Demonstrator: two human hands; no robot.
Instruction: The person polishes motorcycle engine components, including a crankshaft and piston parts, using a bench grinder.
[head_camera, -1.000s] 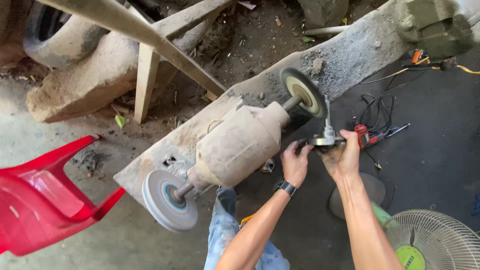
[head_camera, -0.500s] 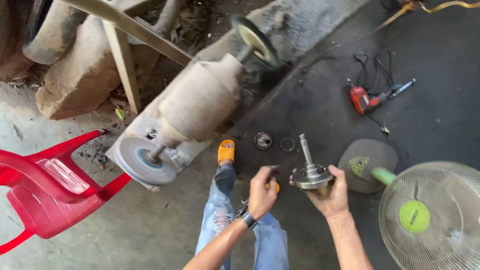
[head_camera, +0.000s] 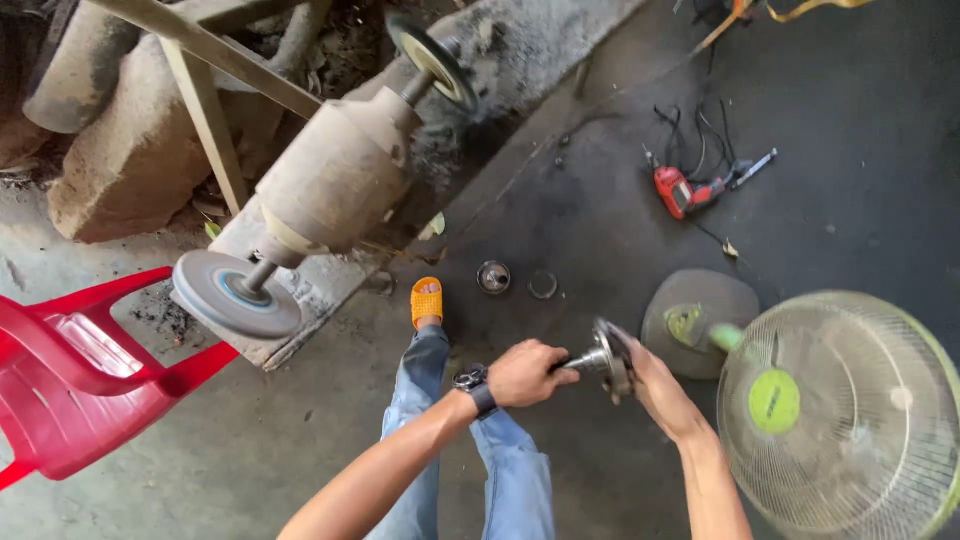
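A metal part with a shaft and a round flange (head_camera: 603, 357) is held level between my two hands, low in the middle of the view. My left hand (head_camera: 527, 373), with a dark watch on the wrist, is closed round the shaft end. My right hand (head_camera: 655, 385) grips the flange from the right side. Below my arms are my legs in blue jeans and an orange sandal (head_camera: 426, 301) on the concrete floor.
A dusty bench grinder (head_camera: 335, 180) with two wheels sits on a concrete slab at upper left. A red plastic chair (head_camera: 75, 375) is at left. A green floor fan (head_camera: 835, 415) lies at right. A red power drill (head_camera: 685, 192), a small round cap (head_camera: 493, 277) and a ring (head_camera: 542, 285) lie on the floor.
I have stepped back from the grinder and the view has swung down. The shaft part, upright before, now lies level between my hands, and my left hand has closed on its shaft.
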